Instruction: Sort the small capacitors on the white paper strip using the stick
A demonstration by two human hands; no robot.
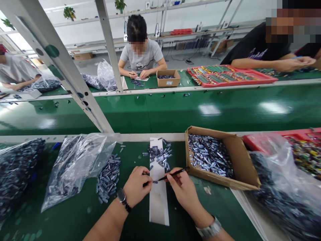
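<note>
My right hand [184, 190] grips a pair of black tweezers [177, 172] like a pen, the tip pointing left. At that tip is a small dark, shiny elongated piece [155, 181], pinched at its other end by the fingertips of my left hand [137, 186]. Both hands are over a white paper strip [157, 207] lying lengthwise on the green table. Loose pieces of the same kind [160, 154] are scattered on the strip's far end. Left of my left hand lies a larger pile of pieces [108, 177].
A cardboard box [247, 164] of shiny pieces stands to the right, beside a filled plastic bag [281, 194] and a red tray [306, 134]. Clear bags [77, 167] lie left. Beyond the metal post [107, 43] runs a green belt [150, 113], with co-workers across it.
</note>
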